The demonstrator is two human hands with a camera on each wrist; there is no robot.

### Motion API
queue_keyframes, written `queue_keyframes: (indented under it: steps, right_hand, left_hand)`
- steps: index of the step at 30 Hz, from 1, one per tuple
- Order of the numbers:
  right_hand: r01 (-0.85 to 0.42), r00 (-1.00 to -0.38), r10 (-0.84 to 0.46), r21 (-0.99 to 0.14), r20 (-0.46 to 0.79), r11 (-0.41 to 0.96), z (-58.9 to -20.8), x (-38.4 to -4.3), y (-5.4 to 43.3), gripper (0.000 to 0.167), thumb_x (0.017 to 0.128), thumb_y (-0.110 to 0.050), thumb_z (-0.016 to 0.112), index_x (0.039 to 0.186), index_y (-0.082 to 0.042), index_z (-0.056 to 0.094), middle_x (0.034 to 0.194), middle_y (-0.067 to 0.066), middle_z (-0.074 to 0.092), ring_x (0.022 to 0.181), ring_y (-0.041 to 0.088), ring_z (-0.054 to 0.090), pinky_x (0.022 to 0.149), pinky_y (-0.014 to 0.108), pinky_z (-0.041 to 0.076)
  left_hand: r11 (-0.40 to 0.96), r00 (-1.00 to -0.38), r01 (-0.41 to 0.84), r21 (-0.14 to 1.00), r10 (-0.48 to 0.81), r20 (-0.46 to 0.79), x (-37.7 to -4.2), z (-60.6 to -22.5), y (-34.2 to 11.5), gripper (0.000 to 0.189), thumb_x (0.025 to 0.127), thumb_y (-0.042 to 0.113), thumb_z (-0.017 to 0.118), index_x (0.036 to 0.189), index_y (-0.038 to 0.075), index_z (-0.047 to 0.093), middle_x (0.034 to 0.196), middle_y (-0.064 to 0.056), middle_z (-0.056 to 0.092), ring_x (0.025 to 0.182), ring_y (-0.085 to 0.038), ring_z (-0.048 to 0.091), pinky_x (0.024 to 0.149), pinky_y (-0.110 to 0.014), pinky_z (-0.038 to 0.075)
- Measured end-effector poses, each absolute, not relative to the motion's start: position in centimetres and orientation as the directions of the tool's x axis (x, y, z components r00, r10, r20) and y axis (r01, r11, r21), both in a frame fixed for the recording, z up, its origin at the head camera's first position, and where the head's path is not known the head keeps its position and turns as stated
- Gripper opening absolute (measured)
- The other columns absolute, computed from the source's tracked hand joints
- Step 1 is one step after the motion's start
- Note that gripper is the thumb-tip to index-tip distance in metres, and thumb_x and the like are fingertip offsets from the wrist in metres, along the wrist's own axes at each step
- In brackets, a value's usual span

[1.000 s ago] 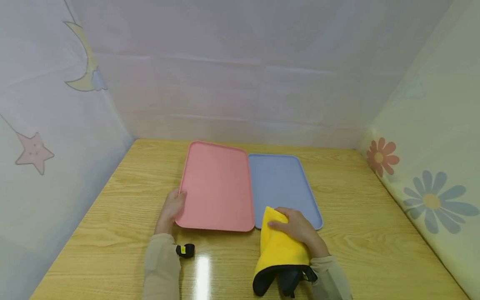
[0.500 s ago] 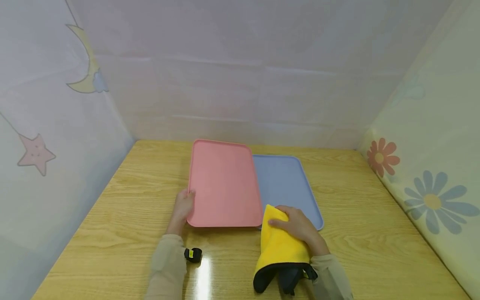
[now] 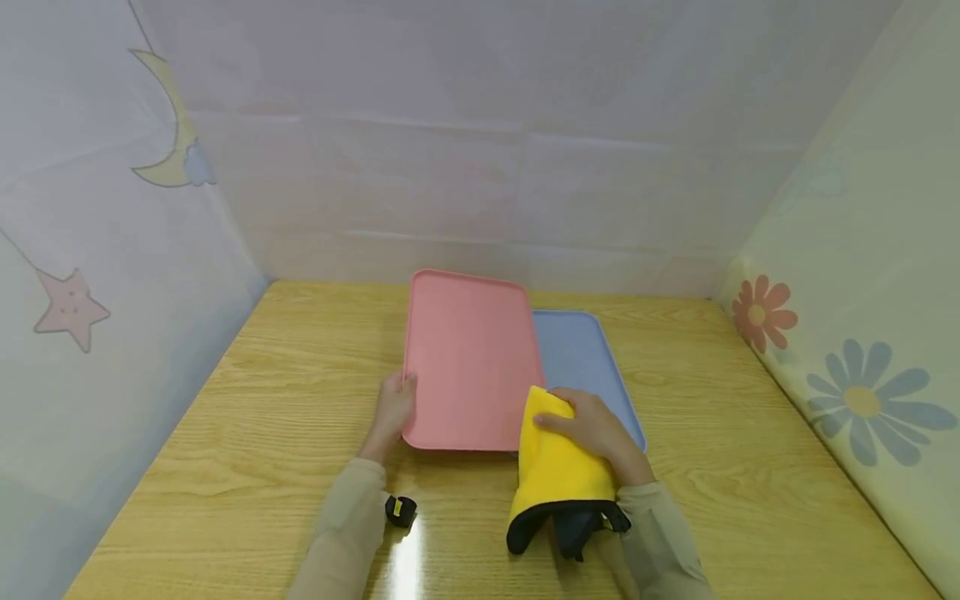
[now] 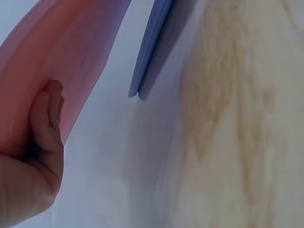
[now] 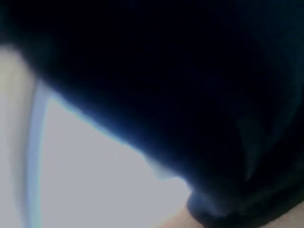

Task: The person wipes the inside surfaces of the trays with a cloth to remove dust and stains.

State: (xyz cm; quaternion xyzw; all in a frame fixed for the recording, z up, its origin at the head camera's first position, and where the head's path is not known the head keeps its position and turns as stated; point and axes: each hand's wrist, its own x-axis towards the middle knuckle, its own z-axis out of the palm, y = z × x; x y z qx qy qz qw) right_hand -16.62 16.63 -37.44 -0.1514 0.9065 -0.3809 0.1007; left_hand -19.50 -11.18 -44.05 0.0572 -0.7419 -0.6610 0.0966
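Observation:
My left hand grips the left edge of a pink tray, thumb on the top side and fingers under it. In the left wrist view those curled fingers show against the tray's underside, and the tray is raised above a blue tray. The head view shows the pink tray covering the left part of the blue tray. My right hand pinches a folded yellow cloth with black edging and a dark underside, close to the trays' front edge. The cloth's dark side fills most of the right wrist view.
The wooden table extends on both sides of the trays. Patterned cloth walls stand behind it and at left and right. A black strap device is at my left wrist.
My left hand has moved right with the pink tray, which now overlaps more of the blue tray. My right hand and the yellow cloth have shifted slightly forward.

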Motion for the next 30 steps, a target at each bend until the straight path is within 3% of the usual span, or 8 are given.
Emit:
queue_keyframes:
  steps: [4, 11, 15, 19, 30]
  right_hand:
    - [-0.215, -0.934, -0.352, -0.684, -0.065, 0.697, -36.5, -17.7, 16.2, 0.046, 0.082, -0.034, 0.063, 0.119, -0.007, 0.055, 0.083, 0.006, 0.055, 0.062, 0.016, 0.05, 0.06, 0.031, 0.042]
    - [-0.283, -0.928, -0.371, -0.577, -0.037, 0.766, -34.2, -20.2, 15.2, 0.054, 0.084, -0.036, 0.06, 0.125, -0.003, 0.05, 0.11, 0.015, 0.056, 0.078, 0.021, 0.051, 0.071, 0.036, 0.041]
    - [-0.328, -0.913, -0.408, -0.551, -0.026, 0.767, -32.8, -22.1, 14.0, 0.049, 0.085, -0.033, 0.06, 0.122, -0.003, 0.052, 0.107, 0.013, 0.057, 0.079, 0.022, 0.051, 0.071, 0.036, 0.041]
    - [-0.349, -0.899, -0.436, -0.541, -0.037, 0.765, -31.9, -24.0, 12.8, 0.037, 0.085, -0.031, 0.06, 0.112, -0.006, 0.057, 0.088, 0.01, 0.057, 0.07, 0.022, 0.049, 0.064, 0.033, 0.041]
    - [-0.345, -0.909, -0.412, -0.446, -0.06, 0.826, -30.2, -27.4, 10.1, 0.035, 0.085, -0.031, 0.06, 0.11, -0.006, 0.058, 0.096, 0.01, 0.057, 0.079, 0.024, 0.05, 0.072, 0.034, 0.04]
  left_hand:
    - [0.113, -0.977, 0.051, 0.992, -0.202, 0.073, -19.6, -43.9, -10.5, 0.022, 0.093, 0.002, 0.039, 0.086, -0.013, 0.053, 0.066, -0.006, 0.049, 0.059, -0.012, 0.045, 0.055, -0.026, 0.04]
    - [0.141, -0.983, 0.059, 0.988, -0.164, 0.082, -19.4, -43.8, -9.5, 0.023, 0.093, 0.002, 0.039, 0.089, -0.015, 0.053, 0.068, -0.007, 0.049, 0.061, -0.013, 0.045, 0.056, -0.027, 0.039]
    - [0.141, -0.983, 0.067, 0.988, -0.16, 0.09, -19.2, -43.8, -9.0, 0.022, 0.093, 0.001, 0.038, 0.089, -0.015, 0.053, 0.067, -0.007, 0.048, 0.061, -0.013, 0.045, 0.056, -0.027, 0.04]
    - [0.134, -0.982, 0.071, 0.988, -0.167, 0.093, -19.0, -43.7, -8.5, 0.021, 0.092, 0.0, 0.039, 0.086, -0.014, 0.053, 0.065, -0.006, 0.048, 0.059, -0.013, 0.045, 0.055, -0.027, 0.04]
    - [0.124, -0.988, 0.042, 0.991, -0.142, 0.06, -18.0, -42.9, -7.5, 0.021, 0.093, 0.004, 0.039, 0.088, -0.01, 0.053, 0.063, -0.005, 0.047, 0.055, -0.012, 0.047, 0.052, -0.026, 0.041]
